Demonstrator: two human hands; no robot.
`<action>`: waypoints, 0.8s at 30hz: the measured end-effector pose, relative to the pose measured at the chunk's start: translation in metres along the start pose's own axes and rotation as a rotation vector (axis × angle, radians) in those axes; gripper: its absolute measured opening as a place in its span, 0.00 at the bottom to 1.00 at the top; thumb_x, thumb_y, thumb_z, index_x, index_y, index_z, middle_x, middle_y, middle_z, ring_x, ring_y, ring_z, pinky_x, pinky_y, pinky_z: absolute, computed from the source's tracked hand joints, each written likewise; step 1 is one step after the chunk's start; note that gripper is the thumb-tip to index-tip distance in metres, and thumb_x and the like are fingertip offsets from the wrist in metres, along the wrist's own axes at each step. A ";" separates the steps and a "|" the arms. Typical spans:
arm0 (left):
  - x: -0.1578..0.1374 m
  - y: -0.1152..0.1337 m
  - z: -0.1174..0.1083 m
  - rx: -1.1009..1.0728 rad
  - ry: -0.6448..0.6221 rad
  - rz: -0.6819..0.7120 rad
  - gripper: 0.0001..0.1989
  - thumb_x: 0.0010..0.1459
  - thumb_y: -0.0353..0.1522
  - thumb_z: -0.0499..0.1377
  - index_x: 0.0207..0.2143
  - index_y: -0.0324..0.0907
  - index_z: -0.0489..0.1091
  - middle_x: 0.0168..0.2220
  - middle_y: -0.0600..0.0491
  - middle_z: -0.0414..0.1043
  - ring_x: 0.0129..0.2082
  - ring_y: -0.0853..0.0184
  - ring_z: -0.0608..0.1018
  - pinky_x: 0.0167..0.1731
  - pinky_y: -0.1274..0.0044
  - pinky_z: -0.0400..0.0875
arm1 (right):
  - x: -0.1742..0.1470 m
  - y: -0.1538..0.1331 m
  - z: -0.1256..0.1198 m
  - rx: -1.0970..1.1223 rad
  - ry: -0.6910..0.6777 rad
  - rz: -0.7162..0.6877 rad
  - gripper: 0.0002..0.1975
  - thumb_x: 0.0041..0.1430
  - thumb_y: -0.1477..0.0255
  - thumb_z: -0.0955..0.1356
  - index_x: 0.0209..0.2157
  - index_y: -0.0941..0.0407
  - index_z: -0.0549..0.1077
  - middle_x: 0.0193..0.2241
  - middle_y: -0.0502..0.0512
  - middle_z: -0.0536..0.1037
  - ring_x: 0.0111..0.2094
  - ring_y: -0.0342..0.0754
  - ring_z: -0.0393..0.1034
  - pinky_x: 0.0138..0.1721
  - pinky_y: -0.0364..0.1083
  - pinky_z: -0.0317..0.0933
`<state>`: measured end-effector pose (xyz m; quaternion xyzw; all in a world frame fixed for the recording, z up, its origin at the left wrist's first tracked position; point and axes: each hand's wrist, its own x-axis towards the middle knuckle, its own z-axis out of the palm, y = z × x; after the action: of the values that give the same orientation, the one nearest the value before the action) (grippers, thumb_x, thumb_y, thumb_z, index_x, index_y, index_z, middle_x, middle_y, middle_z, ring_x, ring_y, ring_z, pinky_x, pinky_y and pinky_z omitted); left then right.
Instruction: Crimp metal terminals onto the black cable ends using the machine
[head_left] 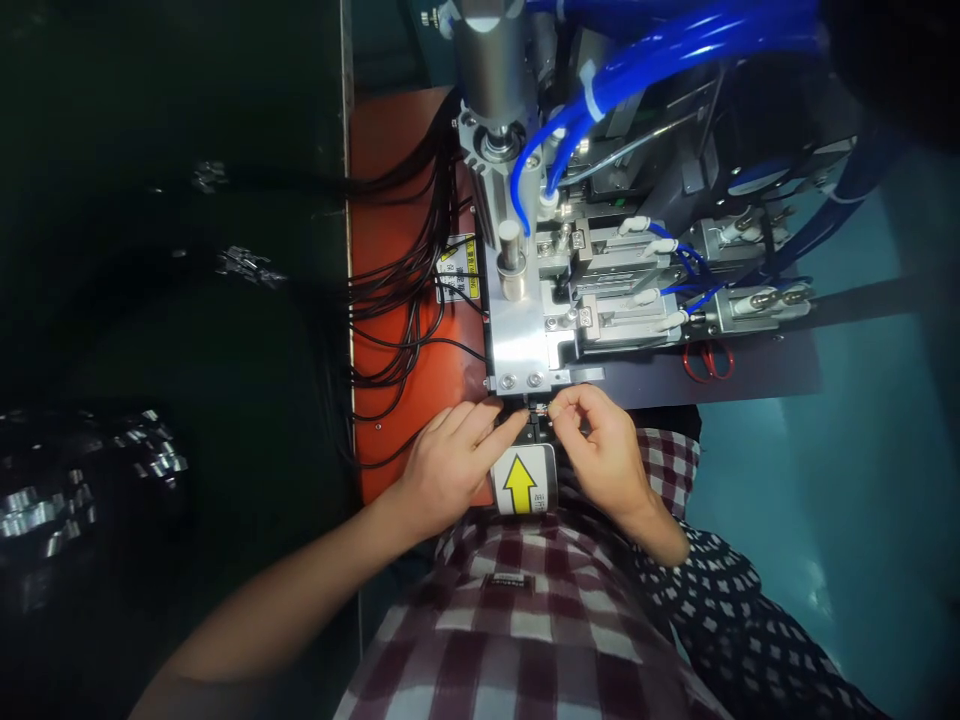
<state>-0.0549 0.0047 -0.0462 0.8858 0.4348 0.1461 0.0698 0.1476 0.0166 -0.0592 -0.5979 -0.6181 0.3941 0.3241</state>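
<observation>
Beyond the white, rectangular yellow-arrow plate (523, 480), the right hand (604, 445) pinches a small, shiny part (541, 409) — seemingly to steady it; the left hand (446, 465) points alongside, its grip unclear.

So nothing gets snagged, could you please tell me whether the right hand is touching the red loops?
Apart: the head view plainly shows dark grey surface between the right hand and the red loops.

Bare left forearm (300, 595) runs in from lower left; bare left hand (448, 462) palm down, index extended rightward. Bare right hand (606, 447) opposite, fingers curled, thumb and index tips drawn close; contact too small to confirm.
</observation>
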 end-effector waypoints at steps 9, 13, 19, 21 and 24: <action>0.003 -0.001 -0.002 0.006 0.020 0.035 0.18 0.65 0.26 0.47 0.51 0.38 0.72 0.41 0.44 0.71 0.36 0.63 0.71 0.34 0.73 0.67 | 0.005 0.011 0.000 0.361 -0.135 0.232 0.08 0.60 0.67 0.67 0.30 0.57 0.71 0.20 0.46 0.68 0.19 0.40 0.58 0.19 0.41 0.54; 0.004 -0.001 -0.003 -0.001 0.022 0.039 0.18 0.66 0.26 0.47 0.51 0.37 0.72 0.41 0.44 0.71 0.36 0.63 0.71 0.34 0.73 0.67 | 0.000 0.015 0.003 0.328 -0.071 0.155 0.07 0.62 0.68 0.67 0.31 0.56 0.71 0.24 0.48 0.71 0.23 0.41 0.61 0.23 0.42 0.57; 0.003 0.000 -0.003 -0.005 0.021 0.038 0.17 0.66 0.25 0.48 0.51 0.36 0.72 0.40 0.44 0.71 0.36 0.62 0.71 0.34 0.73 0.67 | -0.003 0.008 0.003 0.148 0.008 -0.042 0.05 0.62 0.75 0.65 0.31 0.55 0.69 0.28 0.49 0.71 0.29 0.43 0.64 0.33 0.44 0.60; 0.002 0.000 -0.002 -0.004 0.025 0.037 0.17 0.65 0.25 0.48 0.51 0.36 0.72 0.41 0.44 0.71 0.36 0.62 0.71 0.34 0.73 0.67 | -0.003 0.005 0.002 0.143 0.001 -0.078 0.05 0.61 0.77 0.65 0.31 0.55 0.69 0.28 0.49 0.70 0.29 0.43 0.64 0.33 0.45 0.60; 0.002 -0.001 -0.001 0.005 0.036 0.037 0.17 0.65 0.25 0.49 0.52 0.37 0.72 0.41 0.44 0.71 0.36 0.62 0.71 0.34 0.73 0.67 | -0.004 0.004 0.002 0.154 -0.001 -0.098 0.06 0.61 0.79 0.65 0.31 0.55 0.68 0.28 0.49 0.69 0.29 0.43 0.63 0.33 0.44 0.59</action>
<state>-0.0544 0.0066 -0.0450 0.8912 0.4198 0.1623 0.0571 0.1485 0.0126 -0.0633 -0.5402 -0.6147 0.4244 0.3875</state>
